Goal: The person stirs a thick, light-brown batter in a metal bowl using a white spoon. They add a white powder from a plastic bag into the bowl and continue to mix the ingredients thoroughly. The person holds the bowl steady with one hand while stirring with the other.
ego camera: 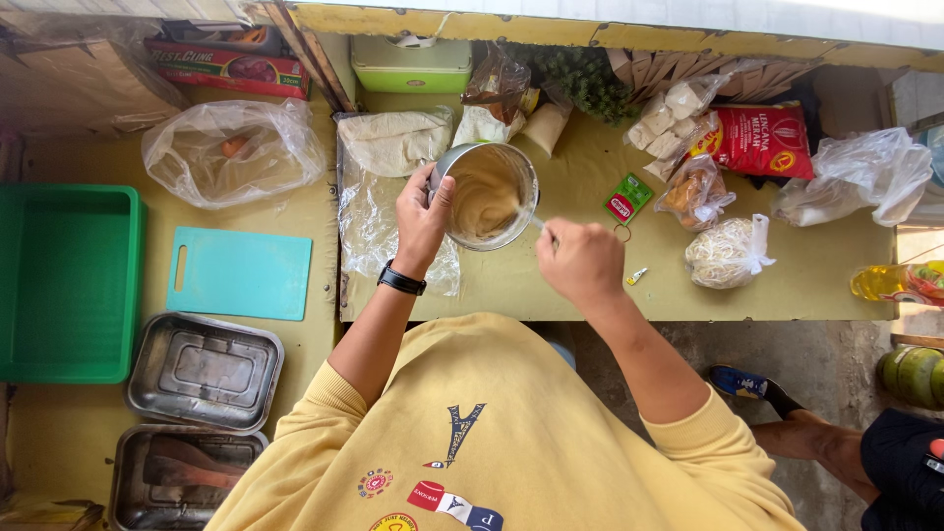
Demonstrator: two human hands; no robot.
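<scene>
Near the frame centre, the right hand (pixel 582 261) is closed around a spoon (pixel 536 224) dipped in batter. The left hand (pixel 421 218) grips the rim of the metal bowl (pixel 487 195), standing on the yellow surface (pixel 580 285) just above centre.

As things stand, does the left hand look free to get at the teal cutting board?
Probably not right away: the left hand grips the rim of the metal bowl of batter. The cutting board itself lies bare on the table to that hand's left, with nothing on it.
</scene>
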